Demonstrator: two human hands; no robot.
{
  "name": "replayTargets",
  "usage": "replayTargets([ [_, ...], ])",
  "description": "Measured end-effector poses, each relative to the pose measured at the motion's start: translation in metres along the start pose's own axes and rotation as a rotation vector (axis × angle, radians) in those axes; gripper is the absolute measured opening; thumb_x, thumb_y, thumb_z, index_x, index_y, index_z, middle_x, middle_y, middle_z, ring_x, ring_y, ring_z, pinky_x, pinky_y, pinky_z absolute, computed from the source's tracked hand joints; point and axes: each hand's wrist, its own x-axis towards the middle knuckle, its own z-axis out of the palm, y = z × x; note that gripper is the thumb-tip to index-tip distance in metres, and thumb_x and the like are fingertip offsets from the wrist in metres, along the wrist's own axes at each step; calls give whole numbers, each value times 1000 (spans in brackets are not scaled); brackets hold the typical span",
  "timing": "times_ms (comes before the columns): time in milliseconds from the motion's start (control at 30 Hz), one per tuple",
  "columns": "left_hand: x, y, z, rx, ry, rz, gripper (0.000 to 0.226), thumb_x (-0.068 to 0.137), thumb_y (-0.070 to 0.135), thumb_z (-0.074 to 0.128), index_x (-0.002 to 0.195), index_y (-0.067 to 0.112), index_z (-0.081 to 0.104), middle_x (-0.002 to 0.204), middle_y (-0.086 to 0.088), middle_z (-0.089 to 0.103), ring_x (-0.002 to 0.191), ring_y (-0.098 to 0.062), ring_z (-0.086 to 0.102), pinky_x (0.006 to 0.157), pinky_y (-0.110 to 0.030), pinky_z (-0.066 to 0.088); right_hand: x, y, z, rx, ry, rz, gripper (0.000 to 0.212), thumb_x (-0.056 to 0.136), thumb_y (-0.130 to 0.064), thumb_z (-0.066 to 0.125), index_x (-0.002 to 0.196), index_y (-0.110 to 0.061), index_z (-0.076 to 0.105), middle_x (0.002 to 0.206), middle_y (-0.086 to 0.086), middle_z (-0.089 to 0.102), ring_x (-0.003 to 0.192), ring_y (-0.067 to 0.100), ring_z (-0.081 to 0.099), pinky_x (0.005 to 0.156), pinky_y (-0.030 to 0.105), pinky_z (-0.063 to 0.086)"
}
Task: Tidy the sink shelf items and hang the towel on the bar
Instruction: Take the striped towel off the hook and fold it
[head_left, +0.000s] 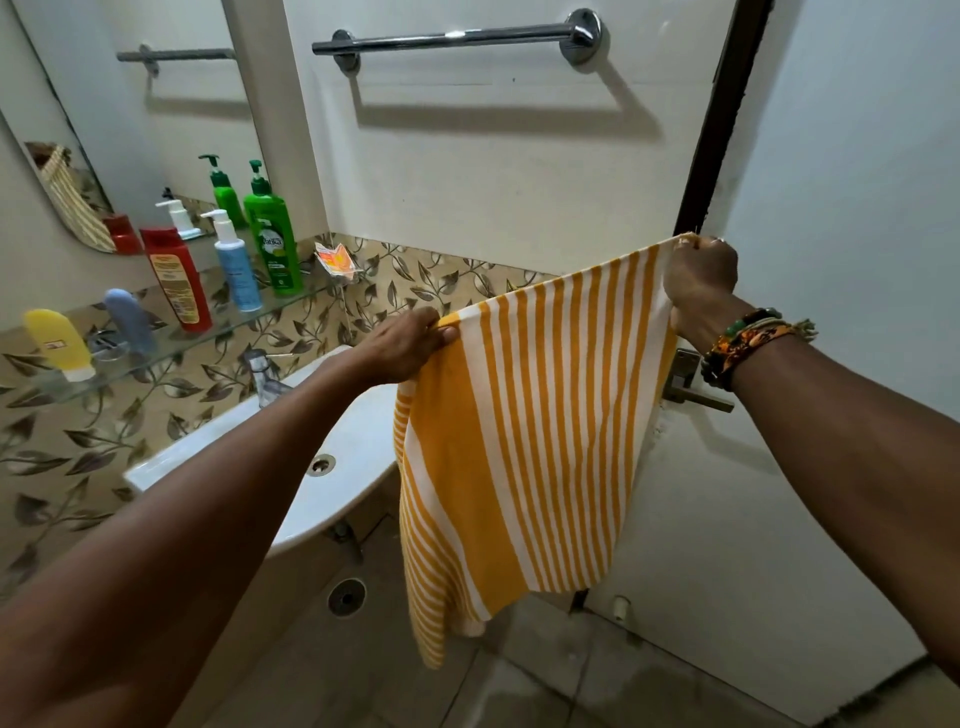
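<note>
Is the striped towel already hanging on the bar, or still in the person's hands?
Still in hand. The left hand and right hand pinch the towel by its top edge, spread out, well below the bare bar.

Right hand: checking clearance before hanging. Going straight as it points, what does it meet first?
Probably the white wall below the towel bar; the right hand, gripping the towel, has nothing nearer. Depth is unclear.
</note>
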Motion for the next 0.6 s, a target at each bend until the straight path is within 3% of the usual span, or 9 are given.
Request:
replayTargets([
  [133, -5, 0, 5, -111, -57, -105, 37, 101, 42, 43, 103, 6, 52, 99, -15, 54, 90, -28, 54, 77, -41, 47, -4, -17, 4, 37, -10, -110, 27, 104, -24, 43, 115, -15, 65, 101, -5, 58, 91, 10, 54, 77, 21, 43],
  [233, -12, -2, 15, -267, -92, -204, 41, 101, 40, 45, 120, 5, 52, 119, -15, 55, 107, -30, 56, 89, -42, 51, -14, -41, 7, 168, -149, -159, 22, 102, -20, 45, 91, -19, 64, 76, -8, 53, 68, 6, 48, 66, 23, 40],
  [300, -18, -4, 24, -398, -138, -255, 42, 100, 41, 46, 128, 10, 50, 127, -12, 54, 114, -31, 55, 97, -47, 50, -22, -58, 8, 253, -290, -191, 25, 101, -16, 47, 85, -18, 66, 78, -1, 55, 69, 13, 50, 62, 28, 45],
  [400, -30, -6, 39, -640, -265, -310, 32, 98, 44, 48, 126, 28, 49, 132, -5, 53, 107, -24, 59, 96, -48, 50, -31, -78, 8, 299, -450, -235, 23, 101, -12, 50, 88, -14, 70, 83, 4, 61, 75, 17, 57, 68, 29, 56],
  [500, -38, 0, 51, -892, -426, -378, 47, 87, 60, 50, 125, 32, 49, 132, -2, 59, 111, -26, 64, 93, -48, 54, -41, -91, 12, 364, -534, -220, 22, 102, -13, 51, 91, -10, 70, 80, 2, 65, 67, 10, 63, 68, 26, 59],
  [600, -42, 8, 58, -1097, -511, -363, 62, 81, 76, 35, 127, 37, 50, 126, 4, 63, 114, -23, 63, 84, -43, 57, -49, -96, 14, 396, -581, -197, 22, 104, -15, 49, 98, -7, 68, 80, 2, 65, 67, 11, 63, 67, 26, 57],
])
